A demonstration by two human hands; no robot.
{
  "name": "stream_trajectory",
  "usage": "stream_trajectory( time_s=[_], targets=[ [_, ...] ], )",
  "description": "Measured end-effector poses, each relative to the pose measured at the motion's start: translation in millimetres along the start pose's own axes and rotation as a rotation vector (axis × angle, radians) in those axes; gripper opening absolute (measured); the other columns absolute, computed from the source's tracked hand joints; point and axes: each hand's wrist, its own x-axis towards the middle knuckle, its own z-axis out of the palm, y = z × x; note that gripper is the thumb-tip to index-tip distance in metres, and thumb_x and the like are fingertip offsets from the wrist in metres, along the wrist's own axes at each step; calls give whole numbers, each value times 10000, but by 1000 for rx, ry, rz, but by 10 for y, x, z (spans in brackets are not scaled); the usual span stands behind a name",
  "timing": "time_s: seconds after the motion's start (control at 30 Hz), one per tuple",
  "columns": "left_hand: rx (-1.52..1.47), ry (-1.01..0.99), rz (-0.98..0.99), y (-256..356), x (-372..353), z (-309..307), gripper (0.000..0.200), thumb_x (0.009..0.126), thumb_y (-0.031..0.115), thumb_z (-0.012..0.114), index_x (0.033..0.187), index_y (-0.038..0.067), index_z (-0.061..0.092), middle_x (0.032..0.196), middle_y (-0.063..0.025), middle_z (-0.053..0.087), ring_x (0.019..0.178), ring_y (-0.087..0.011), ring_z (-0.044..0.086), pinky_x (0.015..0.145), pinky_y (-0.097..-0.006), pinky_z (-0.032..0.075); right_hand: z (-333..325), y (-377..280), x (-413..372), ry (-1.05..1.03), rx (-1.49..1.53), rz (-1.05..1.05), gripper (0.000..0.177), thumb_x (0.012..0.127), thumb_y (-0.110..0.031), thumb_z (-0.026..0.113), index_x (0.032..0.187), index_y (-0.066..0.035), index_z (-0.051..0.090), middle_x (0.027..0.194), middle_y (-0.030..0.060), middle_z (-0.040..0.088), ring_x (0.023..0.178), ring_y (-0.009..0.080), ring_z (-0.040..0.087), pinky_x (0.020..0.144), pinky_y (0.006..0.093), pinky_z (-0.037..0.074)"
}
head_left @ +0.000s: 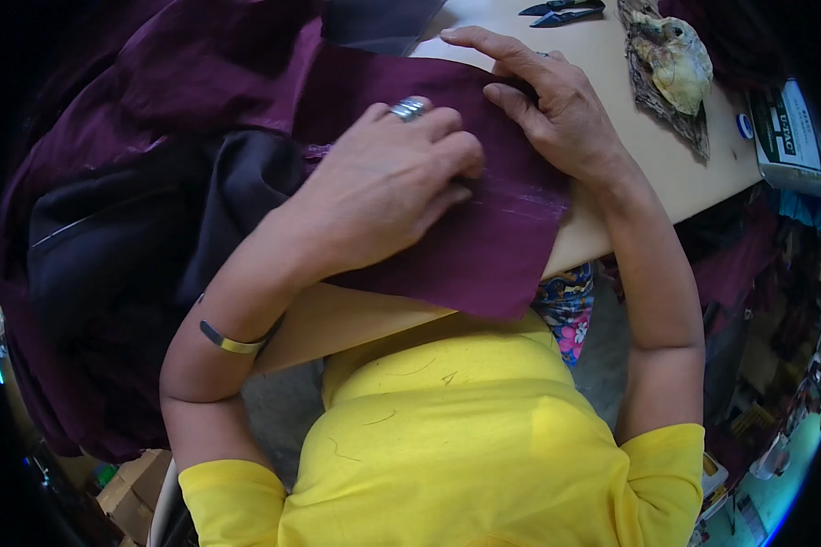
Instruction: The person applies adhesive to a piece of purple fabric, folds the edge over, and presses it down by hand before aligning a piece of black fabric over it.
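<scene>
A piece of maroon fabric (502, 246) lies over the table edge under both hands, with faint whitish marks across it. My left hand (397, 178), with a wide silver ring, rests on the fabric with its fingers curled in. What those fingers hold, if anything, is hidden beneath them. My right hand (552, 105) lies at the fabric's upper right edge, thumb and index finger apart, with nothing visible in it. Dark fabric (128, 219) with a pale line on it is bunched to the left of my left forearm.
Small dark-handled snips (564, 13) lie at the back of the pale table (593, 239). A shell-like piece on bark (680, 68) and a labelled box (794, 137) are at the right. More maroon cloth (192, 68) is heaped at the left; a cardboard box (135, 497) stands below.
</scene>
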Motion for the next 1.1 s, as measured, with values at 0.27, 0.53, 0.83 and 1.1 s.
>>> stream_trajectory(
  time_s=[0.27, 0.53, 0.83, 1.1],
  targets=[
    [-52, -85, 42, 5, 53, 14, 112, 779, 66, 619, 881, 71, 573, 841, -66, 526, 814, -235, 514, 727, -353, 389, 3, 7, -17, 40, -217, -132, 474, 816, -24, 569, 1250, -210, 529, 1156, 7, 613, 789, 169, 598, 780, 285, 397],
    [-115, -41, -12, 86, 105, 210, 173, 815, 72, 574, 973, 124, 618, 866, -68, 509, 840, -245, 510, 762, -406, 391, -34, -31, 11, -96, -381, -177, 492, 814, -110, 540, 1287, -235, 497, 827, -8, 595, 695, 156, 560, 692, 283, 381],
    [-123, 14, 18, 207, 116, 288, 259, 808, 71, 568, 1019, 202, 641, 852, -58, 498, 828, -239, 505, 733, -406, 366, -21, 13, 40, -114, -440, -305, 628, 708, -166, 579, 1320, -236, 456, 740, -1, 507, 662, 166, 531, 659, 290, 386],
    [-74, 30, 33, 227, 128, 362, 381, 742, 13, 576, 1029, 254, 647, 855, -46, 474, 823, -222, 507, 693, -362, 358, -16, 39, 25, -85, -438, -340, 660, 680, -149, 592, 1320, -235, 458, 731, -5, 496, 649, 161, 525, 645, 286, 388]
  ],
)
